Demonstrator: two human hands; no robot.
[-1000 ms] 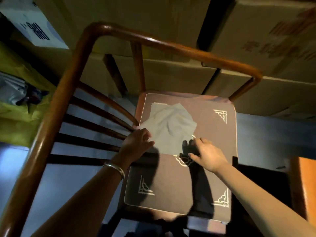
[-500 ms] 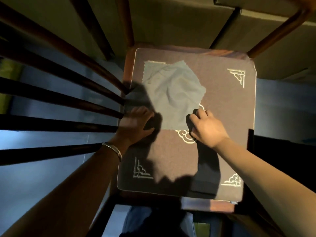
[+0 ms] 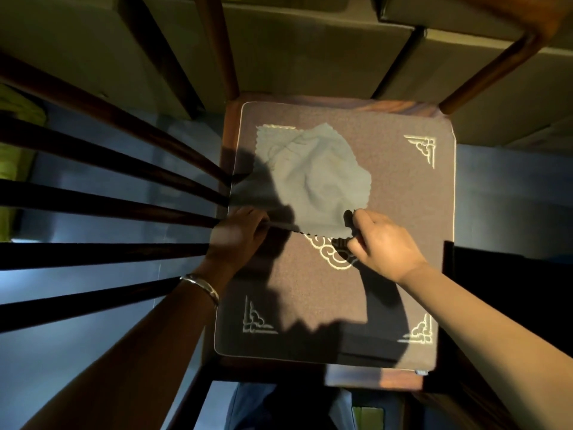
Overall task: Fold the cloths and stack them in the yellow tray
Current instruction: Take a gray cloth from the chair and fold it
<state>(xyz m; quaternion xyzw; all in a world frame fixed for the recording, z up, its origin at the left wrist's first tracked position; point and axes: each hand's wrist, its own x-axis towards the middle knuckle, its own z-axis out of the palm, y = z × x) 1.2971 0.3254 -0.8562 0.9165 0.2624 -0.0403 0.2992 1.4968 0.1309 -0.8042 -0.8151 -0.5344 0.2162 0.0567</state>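
A crumpled grey cloth (image 3: 313, 178) lies on a brown chair cushion (image 3: 403, 212), its near corners pinched by left hand (image 3: 238, 234) and right hand (image 3: 383, 243); cardboard boxes (image 3: 310, 48) stand behind.

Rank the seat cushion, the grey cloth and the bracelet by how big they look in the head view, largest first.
1. Seat cushion, by far the largest.
2. Grey cloth, which covers only part of the cushion.
3. Bracelet on the left wrist, the smallest, even though it sits nearer the camera.
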